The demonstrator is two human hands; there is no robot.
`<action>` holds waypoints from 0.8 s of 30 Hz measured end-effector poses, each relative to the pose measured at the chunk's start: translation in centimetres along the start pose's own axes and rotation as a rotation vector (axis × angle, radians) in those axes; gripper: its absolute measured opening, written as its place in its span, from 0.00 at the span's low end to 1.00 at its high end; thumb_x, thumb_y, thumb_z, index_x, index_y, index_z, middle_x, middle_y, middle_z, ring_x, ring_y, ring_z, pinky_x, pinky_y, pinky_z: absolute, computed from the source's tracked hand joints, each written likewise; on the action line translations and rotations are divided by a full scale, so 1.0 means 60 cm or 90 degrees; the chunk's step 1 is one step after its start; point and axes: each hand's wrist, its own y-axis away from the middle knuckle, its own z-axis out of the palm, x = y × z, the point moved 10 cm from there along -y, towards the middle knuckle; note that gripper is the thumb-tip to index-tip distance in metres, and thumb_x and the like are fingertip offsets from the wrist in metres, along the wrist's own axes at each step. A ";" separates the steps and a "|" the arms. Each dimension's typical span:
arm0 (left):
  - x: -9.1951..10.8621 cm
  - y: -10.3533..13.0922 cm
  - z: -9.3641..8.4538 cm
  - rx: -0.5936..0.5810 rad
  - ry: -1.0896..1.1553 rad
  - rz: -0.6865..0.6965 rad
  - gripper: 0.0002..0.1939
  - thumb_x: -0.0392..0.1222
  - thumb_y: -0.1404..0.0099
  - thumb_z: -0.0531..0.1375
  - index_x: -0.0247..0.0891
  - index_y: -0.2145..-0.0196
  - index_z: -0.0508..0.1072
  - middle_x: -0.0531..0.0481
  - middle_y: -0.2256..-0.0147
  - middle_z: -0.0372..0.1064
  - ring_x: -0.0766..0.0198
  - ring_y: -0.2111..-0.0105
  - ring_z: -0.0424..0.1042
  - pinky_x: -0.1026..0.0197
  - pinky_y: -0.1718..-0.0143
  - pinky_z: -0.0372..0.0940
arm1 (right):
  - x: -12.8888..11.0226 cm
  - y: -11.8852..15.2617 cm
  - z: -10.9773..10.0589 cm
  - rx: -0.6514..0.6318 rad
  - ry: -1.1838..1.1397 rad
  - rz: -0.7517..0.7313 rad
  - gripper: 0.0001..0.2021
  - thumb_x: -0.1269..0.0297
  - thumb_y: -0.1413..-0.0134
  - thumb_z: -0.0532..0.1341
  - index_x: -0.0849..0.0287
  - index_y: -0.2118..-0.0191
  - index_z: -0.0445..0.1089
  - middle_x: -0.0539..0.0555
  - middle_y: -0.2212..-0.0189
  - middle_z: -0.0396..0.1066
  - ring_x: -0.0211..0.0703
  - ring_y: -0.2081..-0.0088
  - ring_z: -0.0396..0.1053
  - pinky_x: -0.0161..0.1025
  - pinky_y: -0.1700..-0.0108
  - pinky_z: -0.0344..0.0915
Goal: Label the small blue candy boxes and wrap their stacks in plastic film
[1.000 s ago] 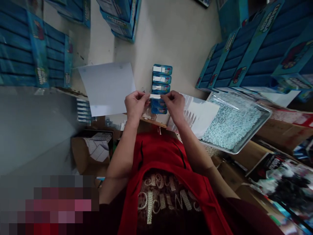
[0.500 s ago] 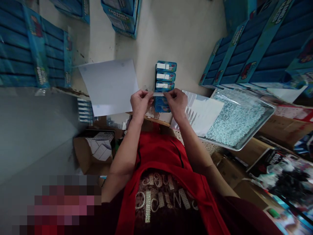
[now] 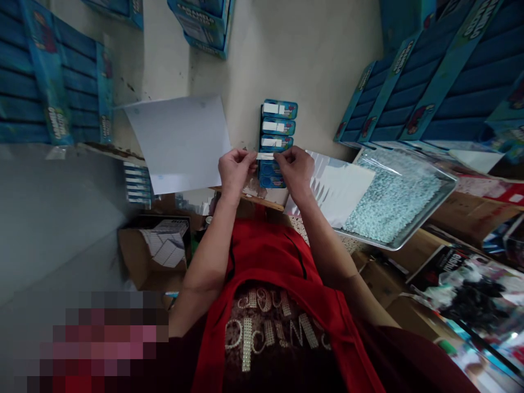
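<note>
A small white label strip point(image 3: 265, 156) is stretched between my two hands, over the fourth tin from the top of a column of small blue tins point(image 3: 272, 182). My left hand point(image 3: 237, 168) pinches the strip's left end. At its right end, my right hand point(image 3: 295, 168) pinches it, with fingertips close to the tins. The three upper tins point(image 3: 279, 127) each carry a white strip across the lid. The lowest tins, nearest my body, show bare blue lids. Whether the strip touches the tin beneath it is hard to tell.
A large white sheet point(image 3: 184, 142) lies left of the tins. At right, a sticker sheet point(image 3: 341, 188) overlaps a metal tray point(image 3: 403, 248) of pale blue pellets. Blue display boxes point(image 3: 200, 24) stand at the back, with more stacked left and right. A wooden table edge point(image 3: 262, 202) runs before me.
The strip has tilted slightly and sits a little closer over the fourth tin. Both hands keep their pinch, nearly still. The view has shifted slightly.
</note>
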 end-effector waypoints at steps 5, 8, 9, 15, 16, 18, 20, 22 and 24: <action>-0.040 -0.017 0.015 -0.048 0.054 -0.111 0.15 0.44 0.43 0.79 0.37 0.69 0.77 0.52 0.74 0.76 0.68 0.76 0.74 0.67 0.73 0.70 | 0.036 -0.018 0.000 0.003 0.027 0.054 0.16 0.51 0.44 0.72 0.52 0.68 0.66 0.49 0.70 0.70 0.44 0.64 0.68 0.43 0.59 0.64; -0.075 -0.032 0.019 -0.051 0.094 -0.182 0.14 0.41 0.44 0.78 0.37 0.68 0.78 0.52 0.73 0.76 0.68 0.75 0.74 0.66 0.73 0.70 | 0.064 -0.024 -0.001 0.022 0.008 0.087 0.24 0.48 0.49 0.76 0.51 0.63 0.61 0.46 0.70 0.66 0.42 0.65 0.67 0.40 0.61 0.63; -0.085 -0.036 0.016 -0.036 0.102 -0.191 0.14 0.41 0.45 0.79 0.38 0.68 0.78 0.52 0.73 0.77 0.68 0.75 0.75 0.66 0.73 0.71 | 0.067 -0.023 0.002 0.023 -0.008 0.079 0.24 0.48 0.48 0.76 0.51 0.61 0.61 0.45 0.70 0.65 0.42 0.66 0.67 0.40 0.62 0.63; -0.114 -0.040 0.047 -0.066 0.164 -0.160 0.25 0.54 0.50 0.80 0.42 0.62 0.75 0.51 0.67 0.77 0.63 0.69 0.76 0.61 0.66 0.73 | 0.049 -0.002 0.017 0.013 -0.009 0.002 0.18 0.46 0.34 0.66 0.50 0.53 0.61 0.46 0.69 0.67 0.42 0.67 0.68 0.40 0.63 0.61; -0.113 -0.041 0.050 -0.065 0.171 -0.144 0.27 0.55 0.51 0.80 0.43 0.61 0.74 0.52 0.67 0.76 0.64 0.69 0.76 0.61 0.65 0.72 | 0.046 -0.002 0.017 0.005 0.002 -0.003 0.16 0.47 0.33 0.65 0.50 0.52 0.62 0.47 0.69 0.67 0.44 0.66 0.69 0.40 0.62 0.62; -0.112 -0.045 0.043 -0.039 0.147 -0.114 0.28 0.56 0.52 0.79 0.43 0.61 0.71 0.54 0.68 0.74 0.65 0.70 0.73 0.62 0.66 0.70 | 0.042 -0.006 0.016 -0.015 0.011 -0.016 0.13 0.50 0.31 0.65 0.49 0.52 0.63 0.48 0.68 0.69 0.46 0.65 0.71 0.42 0.61 0.63; -0.111 -0.042 0.019 0.007 0.068 -0.097 0.27 0.55 0.51 0.77 0.43 0.61 0.70 0.57 0.70 0.70 0.67 0.72 0.70 0.64 0.68 0.66 | 0.045 -0.015 0.011 -0.043 -0.003 -0.015 0.08 0.55 0.30 0.63 0.49 0.55 0.64 0.49 0.68 0.71 0.47 0.65 0.72 0.42 0.60 0.64; -0.099 -0.022 -0.021 0.084 -0.032 -0.062 0.24 0.55 0.48 0.74 0.42 0.61 0.69 0.59 0.72 0.65 0.68 0.74 0.67 0.65 0.70 0.62 | 0.054 -0.021 0.008 -0.086 -0.033 0.000 0.03 0.60 0.28 0.58 0.49 0.57 0.64 0.49 0.68 0.72 0.46 0.65 0.72 0.41 0.60 0.65; -0.065 0.028 -0.058 0.179 -0.117 0.044 0.21 0.55 0.43 0.71 0.42 0.60 0.69 0.58 0.71 0.65 0.67 0.72 0.67 0.65 0.68 0.62 | 0.064 -0.019 0.000 -0.120 -0.076 0.004 0.05 0.64 0.27 0.53 0.50 0.57 0.65 0.49 0.66 0.75 0.45 0.66 0.73 0.41 0.59 0.66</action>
